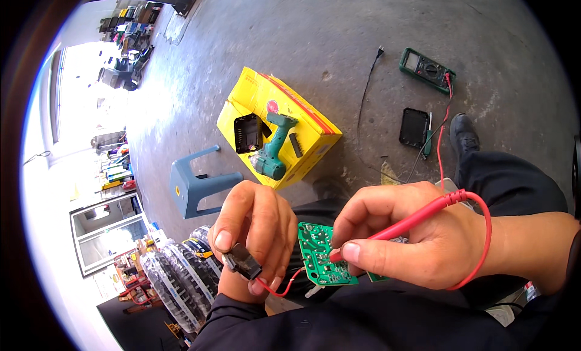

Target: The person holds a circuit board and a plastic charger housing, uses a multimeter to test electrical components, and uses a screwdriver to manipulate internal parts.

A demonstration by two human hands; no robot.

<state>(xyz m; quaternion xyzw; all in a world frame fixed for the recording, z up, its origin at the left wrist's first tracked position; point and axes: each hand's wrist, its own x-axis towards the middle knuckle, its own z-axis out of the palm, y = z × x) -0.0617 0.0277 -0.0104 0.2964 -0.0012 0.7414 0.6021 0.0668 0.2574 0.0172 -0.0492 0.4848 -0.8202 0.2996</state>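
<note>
My left hand [260,221] pinches a small black connector [243,262] between thumb and fingers. A red wire [279,294] runs from the connector toward a green circuit board [324,263] in front of my body. In my right hand [423,248] is a red multimeter probe [414,221], gripped like a pen and slanted down to the left. Its tip end reaches the board's soldered face near my right thumb; whether it touches a contact I cannot tell. Some right fingers lie behind the board's edge, partly hidden.
On a yellow box [315,150] lie a green cordless drill [277,146] and a black plastic shell [247,133]. A blue stool [206,184] stands left. On the floor, right, are a multimeter [427,70], a black casing [414,127], a screwdriver [428,139] and a plug cord [367,84].
</note>
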